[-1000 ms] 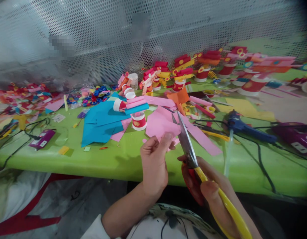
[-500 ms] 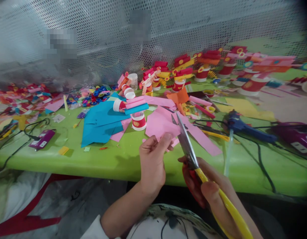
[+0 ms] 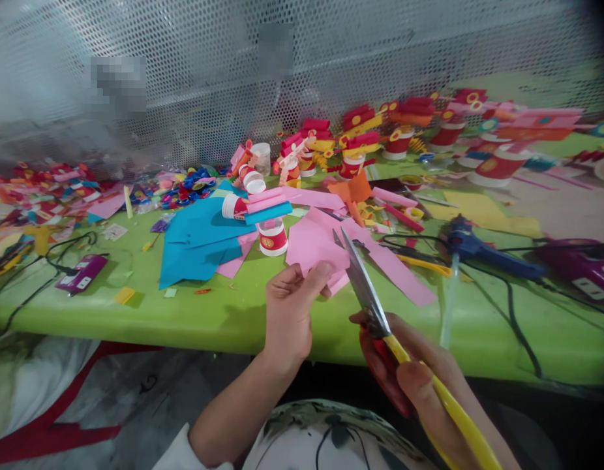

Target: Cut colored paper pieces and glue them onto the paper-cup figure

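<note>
The red-and-white paper cup stands upright on the green surface, and the sheet of pink craft paper is just to its right. The left hand, nearer the wearer than the cup, is closed in a pinch, thumb and forefinger on the sheet's near edge, with the other fingers curled in. The right hand, lower and well to the right of the cup, is wrapped around the handles of the scissors, thumb at the yellow one and fingers about the red one. The blades slant up toward the right of the cup, parted only a little, with their tips at the sheet's right edge; whether paper lies between them, I cannot tell.

The step in hand looks like trimming this sheet. A clean cut probably calls for wider blades, the paper seated deep toward the pivot, and long, unhurried closing strokes. On any curve, the left hand does better to turn the sheet into the blades than the right wrist to twist. The pinch should be firm but not creasing, with the thumb clear of the cutting line. The loose pink strip, farther right of the cup than the sheet, lies close behind the blades, so lifting the work slightly could avoid nicking it by mistake
</note>
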The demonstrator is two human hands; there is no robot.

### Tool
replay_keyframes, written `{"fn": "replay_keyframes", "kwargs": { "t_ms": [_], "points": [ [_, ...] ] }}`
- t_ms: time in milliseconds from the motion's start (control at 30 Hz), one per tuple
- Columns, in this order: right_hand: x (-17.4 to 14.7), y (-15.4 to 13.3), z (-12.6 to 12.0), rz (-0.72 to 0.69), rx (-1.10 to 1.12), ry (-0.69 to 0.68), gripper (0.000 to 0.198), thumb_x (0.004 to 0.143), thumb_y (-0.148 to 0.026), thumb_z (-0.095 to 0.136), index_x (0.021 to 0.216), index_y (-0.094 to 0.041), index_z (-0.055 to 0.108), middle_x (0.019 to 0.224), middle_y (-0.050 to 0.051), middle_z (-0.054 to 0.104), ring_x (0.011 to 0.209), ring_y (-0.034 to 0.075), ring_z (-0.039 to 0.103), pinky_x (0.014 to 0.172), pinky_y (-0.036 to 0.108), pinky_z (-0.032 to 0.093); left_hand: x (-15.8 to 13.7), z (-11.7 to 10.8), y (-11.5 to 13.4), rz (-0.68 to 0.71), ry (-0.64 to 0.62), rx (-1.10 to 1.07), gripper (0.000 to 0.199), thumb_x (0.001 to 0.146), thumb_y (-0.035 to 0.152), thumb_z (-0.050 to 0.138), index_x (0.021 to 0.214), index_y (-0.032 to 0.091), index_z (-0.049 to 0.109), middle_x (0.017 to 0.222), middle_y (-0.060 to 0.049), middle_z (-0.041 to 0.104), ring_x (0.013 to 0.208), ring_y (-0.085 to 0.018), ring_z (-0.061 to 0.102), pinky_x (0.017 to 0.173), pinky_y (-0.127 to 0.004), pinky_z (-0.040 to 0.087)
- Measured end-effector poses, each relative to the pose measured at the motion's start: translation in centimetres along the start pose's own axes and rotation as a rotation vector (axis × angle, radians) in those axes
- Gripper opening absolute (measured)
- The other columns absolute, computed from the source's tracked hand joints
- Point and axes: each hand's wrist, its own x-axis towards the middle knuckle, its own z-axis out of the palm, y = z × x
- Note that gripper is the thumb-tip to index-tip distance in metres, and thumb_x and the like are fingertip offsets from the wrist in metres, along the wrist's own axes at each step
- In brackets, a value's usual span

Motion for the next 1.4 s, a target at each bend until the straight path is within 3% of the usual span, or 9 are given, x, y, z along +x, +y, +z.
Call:
{"fn": "replay_keyframes", "kwargs": {
  "t_ms": [133,300,500,733,867,1067,1200,1267,1400],
  "points": [
    [-0.1,0.0,-0.1,0.002,-0.004,-0.014,0.081,0.092,-0.090,0.049,0.136,-0.024,0.064,0.076,-0.002,0.057,0.045,0.009,0.036,0.039,0.026,0.031,0.2,-0.4,0.0,0.005,-0.020,0.007,0.026,0.077,0.040,0.095,0.069,0.021,0.079,0.063,0.002,0.067,0.062,-0.011,0.056,0.082,-0.032,0.056],
    [-0.1,-0.7,0.1,0.003,0.000,0.008,0.077,0.091,-0.090,0.051,0.128,-0.025,0.069,0.072,-0.003,0.055,0.044,0.009,0.034,0.040,0.026,0.029,0.4,-0.9,0.1,0.015,-0.064,0.033,0.024,0.082,0.036,0.091,0.069,0.021,0.080,0.059,0.001,0.067,0.060,-0.011,0.059,0.073,-0.028,0.053],
    [-0.2,-0.5,-0.2,0.002,0.001,-0.016,0.072,0.094,-0.087,0.053,0.128,-0.025,0.070,0.070,-0.003,0.054,0.043,0.009,0.033,0.039,0.027,0.027,0.8,-1.4,1.0,-0.015,-0.110,0.070,0.039,0.080,0.037,0.093,0.056,0.020,0.068,0.053,0.001,0.062,0.058,-0.011,0.057,0.067,-0.028,0.051],
    [-0.4,-0.1,0.0,0.059,0.134,0.018,0.067,0.095,-0.082,0.056,0.135,-0.029,0.065,0.068,-0.004,0.055,0.042,0.010,0.034,0.038,0.025,0.026,1.8,-1.9,2.0,-0.012,-0.174,0.167,0.034,0.076,0.039,0.094,0.061,0.019,0.072,0.063,0.000,0.066,0.060,-0.010,0.055,0.064,-0.026,0.049],
    [0.3,-1.1,0.1,0.030,0.186,0.082,0.058,0.093,-0.076,0.067,0.124,-0.027,0.066,0.078,0.001,0.066,0.044,0.011,0.046,0.039,0.027,0.036,2.2,-2.0,2.7,-0.129,-0.289,0.209,0.033,0.069,0.040,0.098,0.063,0.019,0.073,0.063,0.000,0.063,0.061,-0.012,0.055,0.060,-0.026,0.048],
    [2.3,-2.6,-0.1,0.005,0.107,0.186,0.040,0.091,-0.058,0.081,0.084,-0.024,0.062,0.056,-0.005,0.056,0.046,0.013,0.051,0.043,0.028,0.041,2.3,-2.5,3.0,-0.241,-0.409,0.401,0.020,0.065,0.023,0.095,0.071,0.021,0.076,0.065,0.001,0.065,0.065,-0.014,0.059,0.065,-0.027,0.048],
    [3.0,-2.6,0.1,0.031,0.202,0.184,0.037,0.092,-0.051,0.083,0.108,-0.024,0.064,0.055,-0.009,0.056,0.044,0.013,0.052,0.042,0.025,0.045,2.2,-2.5,3.3,-0.242,-0.609,0.516,0.006,0.074,0.019,0.086,0.074,0.021,0.080,0.070,-0.001,0.067,0.067,-0.015,0.059,0.064,-0.027,0.046],
    [3.1,-2.4,0.4,0.051,0.221,0.189,0.041,0.092,-0.048,0.084,0.118,-0.023,0.064,0.056,-0.010,0.057,0.045,0.012,0.053,0.042,0.024,0.046,2.3,-2.7,3.3,-0.248,-0.685,0.540,0.008,0.077,0.025,0.087,0.076,0.021,0.080,0.075,-0.003,0.069,0.070,-0.016,0.060,0.066,-0.027,0.046],
    [3.6,-2.1,0.9,0.037,0.230,0.318,0.038,0.083,-0.045,0.092,0.099,-0.022,0.067,0.061,-0.007,0.062,0.049,0.012,0.057,0.043,0.024,0.048,2.4,-3.8,2.7,-0.257,-0.707,0.455,0.045,0.085,0.061,0.082,0.072,0.019,0.075,0.072,-0.003,0.063,0.069,-0.016,0.057,0.065,-0.028,0.044]
  ]
}}
